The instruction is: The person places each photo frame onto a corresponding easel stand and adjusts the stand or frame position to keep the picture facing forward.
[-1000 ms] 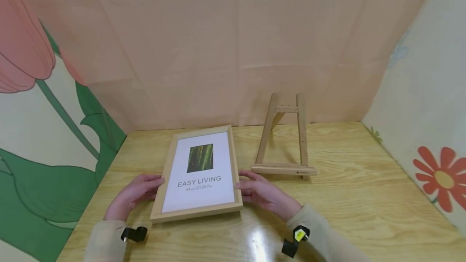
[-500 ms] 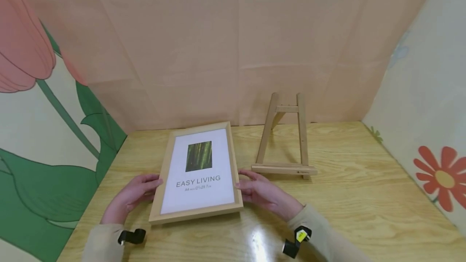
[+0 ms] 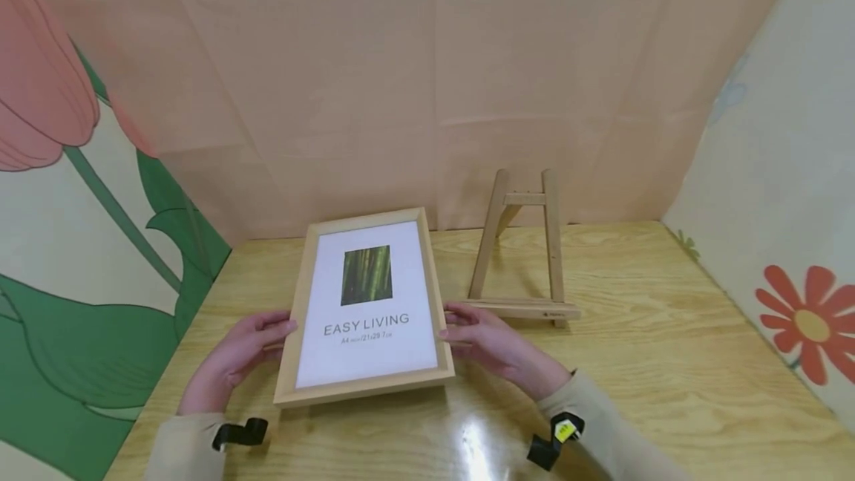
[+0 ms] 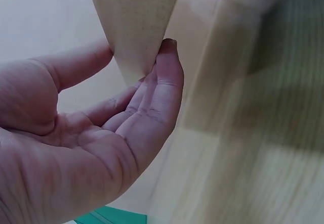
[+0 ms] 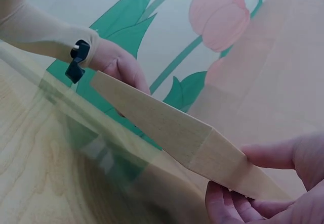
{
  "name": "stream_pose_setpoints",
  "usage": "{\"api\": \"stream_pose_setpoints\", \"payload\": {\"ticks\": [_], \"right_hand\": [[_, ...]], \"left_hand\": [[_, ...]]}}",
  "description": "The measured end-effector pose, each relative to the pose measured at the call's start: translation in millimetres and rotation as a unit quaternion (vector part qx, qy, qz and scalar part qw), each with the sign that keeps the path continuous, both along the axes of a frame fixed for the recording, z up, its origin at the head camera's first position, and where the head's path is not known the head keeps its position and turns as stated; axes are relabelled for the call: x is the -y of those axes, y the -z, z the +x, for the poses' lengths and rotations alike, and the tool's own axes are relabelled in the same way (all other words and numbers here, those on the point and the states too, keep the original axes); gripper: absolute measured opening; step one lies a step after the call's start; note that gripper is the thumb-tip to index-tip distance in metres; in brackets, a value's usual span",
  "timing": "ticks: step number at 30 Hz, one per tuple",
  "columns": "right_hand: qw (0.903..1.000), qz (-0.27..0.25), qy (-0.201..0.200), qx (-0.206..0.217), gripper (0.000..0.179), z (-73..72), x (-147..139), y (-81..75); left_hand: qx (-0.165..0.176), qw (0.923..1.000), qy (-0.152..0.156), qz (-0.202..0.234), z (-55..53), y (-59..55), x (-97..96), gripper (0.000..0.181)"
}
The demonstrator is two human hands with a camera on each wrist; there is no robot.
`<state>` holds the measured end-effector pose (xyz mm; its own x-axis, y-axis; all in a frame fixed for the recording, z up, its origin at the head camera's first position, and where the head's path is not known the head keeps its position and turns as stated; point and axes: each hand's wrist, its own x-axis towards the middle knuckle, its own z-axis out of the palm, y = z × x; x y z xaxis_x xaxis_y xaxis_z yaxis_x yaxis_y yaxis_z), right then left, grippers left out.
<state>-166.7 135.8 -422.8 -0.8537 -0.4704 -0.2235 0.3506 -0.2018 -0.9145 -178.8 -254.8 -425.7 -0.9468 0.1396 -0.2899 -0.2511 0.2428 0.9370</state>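
Note:
A light wooden picture frame [image 3: 444,351] with a white insert reading EASY LIVING and a small bamboo photo tilts up over the table. My left hand [image 3: 250,347] grips its left side, thumb on the front and fingers behind; the left wrist view shows the hand [image 4: 106,128] pinching the frame edge [image 4: 136,21]. On the opposite side, my right hand [image 3: 494,347] holds the right edge the same way. In the right wrist view, thumb and fingers of that hand [image 5: 273,183] pinch the frame's side [image 5: 157,123], which is raised above the tabletop.
A wooden easel [image 3: 554,251] stands to the right of the picture frame, its ledge [image 3: 528,309] just beyond my right hand. The wood-grain table [image 3: 641,362] ends at a pink cloth backdrop [image 3: 334,95]. Printed floral panels [image 3: 788,206] flank both sides.
The picture frame's far edge has risen, so its face tilts more toward me. Its right side and my right hand have shifted slightly right. The easel stays in place.

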Motion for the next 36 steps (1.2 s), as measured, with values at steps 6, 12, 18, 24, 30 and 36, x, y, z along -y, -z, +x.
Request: {"api": "stream_pose_setpoints", "payload": {"ticks": [6,12,18,24,30,36], "right_hand": [[0.9995,0.019,-0.011,-0.025,0.071,2.0,-7,-10.4],[0.9980,0.031,-0.032,-0.045,0.074,1.4,-18,-23.1],[0.9950,0.047,-0.044,-0.077,0.076,1.4,-29,-34.4],[0.9906,0.061,-0.045,-0.114,0.067,2.7,-36,-46.1],[0.9888,0.071,-0.025,-0.129,0.052,4.2,-42,-54.2],[0.9869,0.090,-0.014,-0.133,0.058,6.0,-48,-58.4]], "left_hand": [[-0.012,0.9999,-0.010,0.004,2.6,-10.6,-3.0,0.067],[-0.030,0.9995,-0.007,0.008,4.6,-20.9,-7.6,0.067],[-0.060,0.9980,-0.002,0.019,7.3,-32.9,-11.9,0.063],[-0.085,0.9956,0.004,0.041,10.5,-45.6,-16.1,0.059],[-0.086,0.9950,0.005,0.051,15.0,-55.9,-21.8,0.060],[-0.092,0.9939,0.007,0.061,18.7,-62.2,-26.5,0.059]]}}
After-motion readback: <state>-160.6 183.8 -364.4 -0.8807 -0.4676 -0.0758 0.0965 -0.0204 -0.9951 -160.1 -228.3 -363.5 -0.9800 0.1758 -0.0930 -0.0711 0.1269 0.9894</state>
